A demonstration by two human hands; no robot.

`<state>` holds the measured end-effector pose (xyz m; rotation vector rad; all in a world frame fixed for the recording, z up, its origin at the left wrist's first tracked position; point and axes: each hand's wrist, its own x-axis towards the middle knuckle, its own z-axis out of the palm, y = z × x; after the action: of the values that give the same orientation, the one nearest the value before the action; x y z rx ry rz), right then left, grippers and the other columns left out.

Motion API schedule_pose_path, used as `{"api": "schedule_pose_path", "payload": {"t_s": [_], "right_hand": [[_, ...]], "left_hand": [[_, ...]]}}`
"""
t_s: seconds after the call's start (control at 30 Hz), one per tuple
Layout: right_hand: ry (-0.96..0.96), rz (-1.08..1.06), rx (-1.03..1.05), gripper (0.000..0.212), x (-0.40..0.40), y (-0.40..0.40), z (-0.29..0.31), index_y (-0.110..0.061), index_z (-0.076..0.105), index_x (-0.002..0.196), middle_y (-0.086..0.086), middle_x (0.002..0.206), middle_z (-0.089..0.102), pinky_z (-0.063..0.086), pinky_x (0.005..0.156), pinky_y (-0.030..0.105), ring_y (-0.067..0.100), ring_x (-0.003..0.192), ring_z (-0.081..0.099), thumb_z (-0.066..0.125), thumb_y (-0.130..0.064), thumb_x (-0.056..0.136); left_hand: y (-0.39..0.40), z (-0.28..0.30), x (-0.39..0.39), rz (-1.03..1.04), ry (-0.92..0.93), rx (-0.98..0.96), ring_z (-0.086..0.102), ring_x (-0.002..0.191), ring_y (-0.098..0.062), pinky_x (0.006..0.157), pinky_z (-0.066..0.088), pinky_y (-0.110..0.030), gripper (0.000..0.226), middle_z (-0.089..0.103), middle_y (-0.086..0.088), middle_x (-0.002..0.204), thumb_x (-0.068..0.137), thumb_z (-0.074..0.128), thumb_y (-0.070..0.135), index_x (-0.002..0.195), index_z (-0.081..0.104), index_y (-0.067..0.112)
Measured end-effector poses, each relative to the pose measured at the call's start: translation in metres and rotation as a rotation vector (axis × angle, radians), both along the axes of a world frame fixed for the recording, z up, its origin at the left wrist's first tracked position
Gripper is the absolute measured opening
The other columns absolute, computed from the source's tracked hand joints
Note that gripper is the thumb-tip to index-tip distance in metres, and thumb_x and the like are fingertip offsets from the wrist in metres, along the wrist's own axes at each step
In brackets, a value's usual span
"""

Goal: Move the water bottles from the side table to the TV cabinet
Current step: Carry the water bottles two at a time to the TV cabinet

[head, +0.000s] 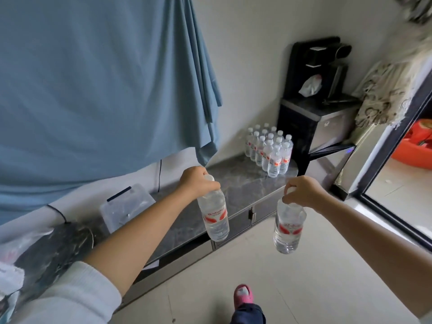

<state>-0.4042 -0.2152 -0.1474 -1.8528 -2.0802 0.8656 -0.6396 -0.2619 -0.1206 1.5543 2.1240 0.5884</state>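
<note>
fingers (211, 183) of both hands pinch bottle necks; cabinet (243, 183) ahead.

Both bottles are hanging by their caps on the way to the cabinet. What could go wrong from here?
1. Each hand, left hand and right hand, grips only near the cap, so the left bottle or right bottle might slip.
2. The standing bottles are packed tight on the TV cabinet; setting one down close by could topple them.
</note>
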Motion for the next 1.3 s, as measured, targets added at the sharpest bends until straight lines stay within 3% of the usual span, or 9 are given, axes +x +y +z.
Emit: {"api": "schedule_pose_path", "payload": {"t_s": [0.13, 0.27, 0.43, 0.57, 0.73, 0.97, 1.1, 1.2, 1.3], "right_hand": [[-0.014, -0.054, -0.096, 0.024, 0.016, 0.07, -0.019, -0.014, 0.055, 0.055, 0.001, 0.054, 0.047, 0.038, 0.04, 0.019, 0.013, 0.045, 0.043, 0.065, 0.001, 0.071], [-0.096, -0.015, -0.121, 0.009, 0.031, 0.159, -0.027, -0.009, 0.059, 0.073, 0.0, 0.062, 0.049, 0.039, 0.038, 0.014, 0.012, 0.047, 0.046, 0.064, -0.001, 0.071], [-0.214, 0.004, -0.016, 0.025, 0.053, 0.243, -0.032, 0.0, 0.066, 0.096, 0.005, 0.082, 0.047, 0.026, 0.049, 0.013, 0.018, 0.078, 0.045, 0.068, -0.007, 0.073], [-0.212, -0.037, 0.008, 0.028, 0.08, 0.317, -0.04, -0.002, 0.067, 0.1, 0.008, 0.093, 0.051, 0.033, 0.06, 0.024, 0.021, 0.087, 0.047, 0.07, -0.009, 0.073], [-0.256, 0.069, -0.067, 0.015, 0.107, 0.406, -0.059, -0.009, 0.066, 0.089, 0.002, 0.079, 0.051, 0.031, 0.05, 0.016, 0.017, 0.082, 0.046, 0.069, -0.01, 0.074], [-0.381, 0.308, -0.157, 0.014, 0.147, 0.511, -0.098, -0.015, 0.061, 0.089, 0.002, 0.088, 0.046, 0.027, 0.048, 0.012, 0.015, 0.08, 0.045, 0.063, -0.011, 0.076], [-0.422, 0.388, -0.138, 0.018, 0.162, 0.563, -0.122, -0.015, 0.063, 0.094, 0.003, 0.094, 0.045, 0.03, 0.049, 0.013, 0.017, 0.079, 0.046, 0.059, -0.01, 0.076], [-0.448, 0.41, -0.166, 0.028, 0.168, 0.595, -0.141, -0.008, 0.064, 0.105, 0.011, 0.11, 0.054, 0.038, 0.067, 0.021, 0.024, 0.083, 0.052, 0.059, -0.009, 0.077], [-0.456, 0.404, -0.15, 0.027, 0.167, 0.621, -0.161, -0.006, 0.065, 0.103, 0.012, 0.103, 0.05, 0.036, 0.06, 0.022, 0.021, 0.075, 0.047, 0.057, -0.006, 0.077]], "left_hand": [[0.082, -0.018, -0.002, -0.061, -0.007, -0.044, 0.039, 0.06, -0.012, 0.047, 0.027, -0.021, 0.039, 0.039, 0.004, 0.064, 0.075, 0.069, 0.02, 0.055, 0.035, 0.019], [0.179, -0.03, 0.004, -0.152, 0.031, -0.068, 0.047, 0.083, -0.016, 0.055, 0.034, -0.021, 0.023, 0.051, -0.001, 0.088, 0.076, 0.069, 0.022, 0.069, 0.047, 0.017], [0.268, -0.034, 0.022, -0.175, 0.133, -0.066, 0.045, 0.083, -0.016, 0.063, 0.032, -0.024, 0.019, 0.051, 0.001, 0.087, 0.08, 0.064, 0.025, 0.081, 0.048, 0.015], [0.33, -0.042, 0.036, -0.132, 0.107, -0.116, 0.045, 0.082, -0.017, 0.051, 0.03, -0.022, 0.018, 0.05, 0.003, 0.082, 0.081, 0.062, 0.024, 0.084, 0.048, 0.014], [0.401, -0.065, 0.059, -0.124, 0.065, -0.181, 0.048, 0.083, -0.018, 0.069, 0.037, -0.026, 0.017, 0.053, -0.002, 0.089, 0.077, 0.067, 0.021, 0.081, 0.052, 0.013], [0.479, -0.108, 0.103, 0.0, 0.049, -0.277, 0.042, 0.065, -0.012, 0.051, 0.03, -0.022, 0.031, 0.041, 0.009, 0.066, 0.077, 0.065, 0.02, 0.061, 0.038, 0.022], [0.512, -0.132, 0.121, 0.09, 0.013, -0.271, 0.044, 0.074, -0.018, 0.05, 0.027, -0.019, 0.033, 0.04, 0.009, 0.065, 0.076, 0.063, 0.015, 0.058, 0.036, 0.022], [0.531, -0.149, 0.128, 0.14, -0.018, -0.299, 0.045, 0.075, -0.018, 0.05, 0.027, -0.018, 0.032, 0.04, 0.009, 0.065, 0.076, 0.063, 0.014, 0.058, 0.037, 0.021], [0.547, -0.169, 0.127, 0.163, -0.031, -0.349, 0.046, 0.076, -0.018, 0.051, 0.029, -0.019, 0.03, 0.041, 0.009, 0.067, 0.076, 0.061, 0.013, 0.059, 0.037, 0.022]]}}
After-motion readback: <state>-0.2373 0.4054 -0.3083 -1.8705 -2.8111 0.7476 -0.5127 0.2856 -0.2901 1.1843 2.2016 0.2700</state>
